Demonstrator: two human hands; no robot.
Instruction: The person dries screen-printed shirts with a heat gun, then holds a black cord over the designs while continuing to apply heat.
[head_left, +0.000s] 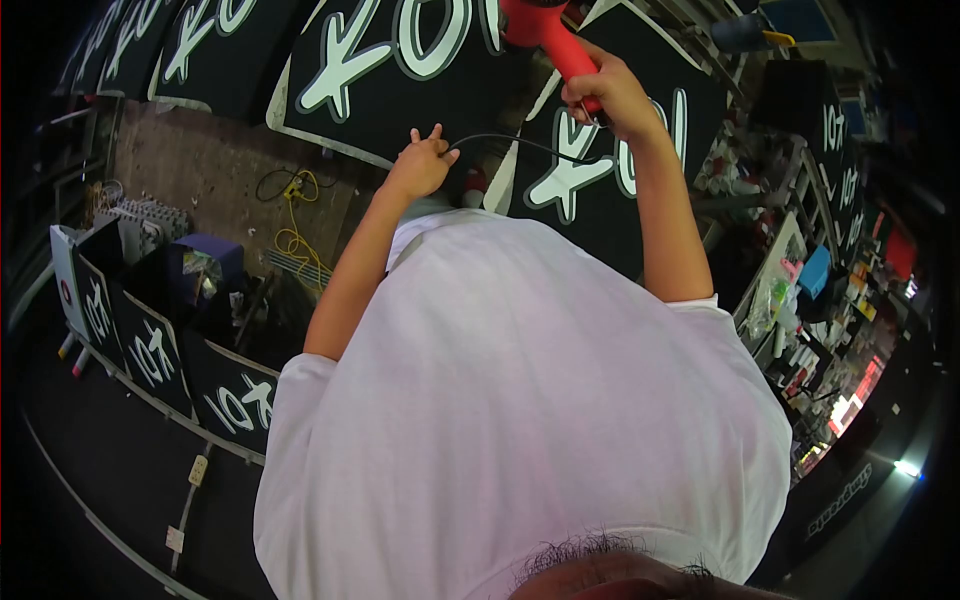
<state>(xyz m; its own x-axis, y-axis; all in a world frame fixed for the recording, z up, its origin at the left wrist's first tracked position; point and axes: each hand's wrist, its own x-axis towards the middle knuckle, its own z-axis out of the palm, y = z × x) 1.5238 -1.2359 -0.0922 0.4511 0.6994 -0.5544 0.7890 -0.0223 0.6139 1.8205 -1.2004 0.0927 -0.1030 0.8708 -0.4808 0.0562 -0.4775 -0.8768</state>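
My right hand (618, 98) is wrapped around the handle of a red hair dryer (568, 52), whose head reaches the top edge of the view. From the bottom of its handle area a thin black cord (530, 142) runs left to my left hand (420, 165). That hand has its fingers spread beside the lower edge of a black panel (440, 105) with white brush-style lettering. The cord meets it near the thumb; whether it is pinched there I cannot make out. Under my right forearm lies another black lettered panel (600, 215).
More black lettered panels (205, 60) line the upper left, and others (150, 350) stand lower left. A yellow cord (292, 240) lies on the brown floor (190, 150). Cluttered shelving with a blue item (815, 272) is on the right. A purple bin (210, 258) stands at left.
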